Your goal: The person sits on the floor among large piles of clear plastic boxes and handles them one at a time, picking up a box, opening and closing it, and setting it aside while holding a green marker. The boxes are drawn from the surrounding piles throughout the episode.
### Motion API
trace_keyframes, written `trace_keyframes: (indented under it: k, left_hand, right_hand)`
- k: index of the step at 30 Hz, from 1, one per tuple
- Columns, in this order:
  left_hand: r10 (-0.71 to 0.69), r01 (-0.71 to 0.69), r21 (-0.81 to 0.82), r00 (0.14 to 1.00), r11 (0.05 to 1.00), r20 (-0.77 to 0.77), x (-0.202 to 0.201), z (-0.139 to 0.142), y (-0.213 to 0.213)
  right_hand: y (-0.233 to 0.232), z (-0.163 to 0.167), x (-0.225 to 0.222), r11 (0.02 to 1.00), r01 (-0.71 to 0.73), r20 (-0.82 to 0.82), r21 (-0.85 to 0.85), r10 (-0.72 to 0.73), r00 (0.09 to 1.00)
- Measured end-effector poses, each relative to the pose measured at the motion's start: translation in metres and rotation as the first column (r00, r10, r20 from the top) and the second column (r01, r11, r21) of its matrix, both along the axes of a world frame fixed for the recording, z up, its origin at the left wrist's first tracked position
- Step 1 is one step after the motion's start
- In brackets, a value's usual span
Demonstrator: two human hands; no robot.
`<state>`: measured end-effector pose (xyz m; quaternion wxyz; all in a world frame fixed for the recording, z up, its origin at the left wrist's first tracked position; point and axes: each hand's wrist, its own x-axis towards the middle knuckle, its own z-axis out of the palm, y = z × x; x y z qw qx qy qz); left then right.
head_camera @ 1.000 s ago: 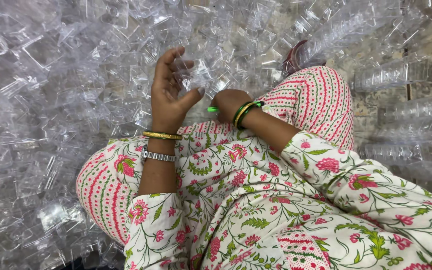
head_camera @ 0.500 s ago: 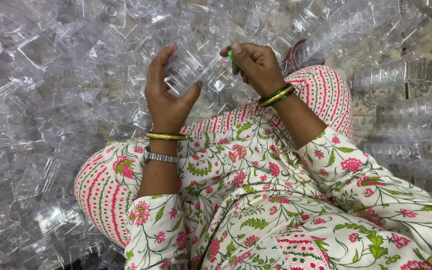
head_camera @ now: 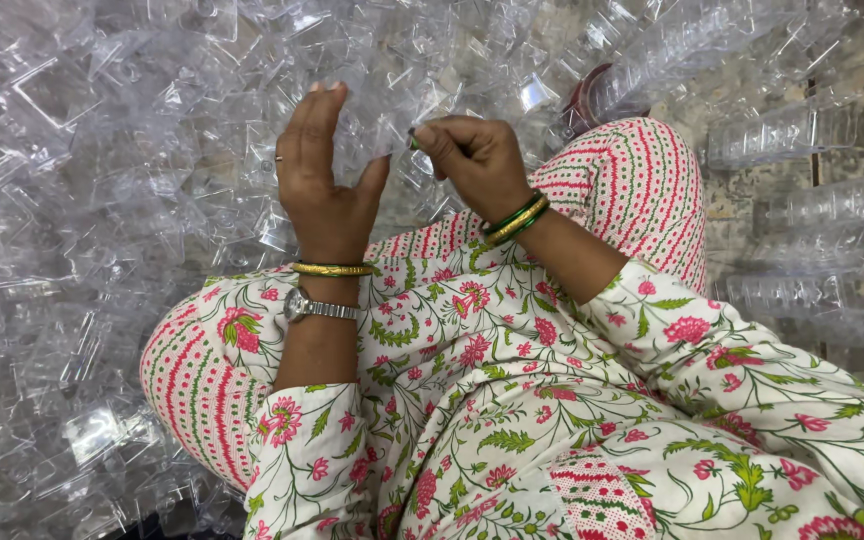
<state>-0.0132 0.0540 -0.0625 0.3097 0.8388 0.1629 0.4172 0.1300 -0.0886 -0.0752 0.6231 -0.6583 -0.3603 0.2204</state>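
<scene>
My left hand (head_camera: pixel 320 185) is raised over my lap, fingers upright and thumb out, gripping a clear plastic piece (head_camera: pixel 384 122). My right hand (head_camera: pixel 474 160) is closed beside it, pinching a small green tool (head_camera: pixel 414 143) whose tip touches the piece. The two hands almost meet. A gold bangle and a metal watch are on the left wrist, green and gold bangles on the right. The clear piece is hard to outline against the plastic behind it.
A deep heap of clear plastic pieces (head_camera: pixel 82 200) covers the floor left and ahead. Stacked rows of clear containers (head_camera: pixel 812 130) lie at the right. My knees in floral and striped cloth (head_camera: pixel 632 185) fill the lower frame.
My right hand rose from my knee and moved left with the green tool until it met the plastic piece. My left hand straightened its fingers and stayed roughly in place.
</scene>
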Motion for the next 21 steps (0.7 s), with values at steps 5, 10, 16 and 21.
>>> trace_keyframes:
  k: [5,10,16,21]
  left_hand:
    - [0.008,-0.008,0.020,1.000,1.000,-0.009,0.002,0.004,0.000]
    - [-0.040,0.041,0.011,0.998,0.999,-0.056,0.003,0.010,-0.001]
    - [-0.287,0.287,-0.021,0.949,0.958,-0.128,0.005,0.012,-0.005]
    - [-0.302,0.302,-0.021,0.942,0.953,-0.147,0.004,0.014,-0.004]
  right_hand:
    - [-0.005,0.013,-0.005,0.992,-0.094,-0.109,0.087,0.103,0.989]
    - [-0.004,0.026,0.018,0.987,0.014,-0.052,0.159,-0.006,0.999]
    - [-0.009,0.017,0.028,0.992,-0.073,0.178,0.105,0.053,0.983]
    - [-0.009,0.007,0.024,0.994,-0.109,0.251,0.022,0.100,0.963]
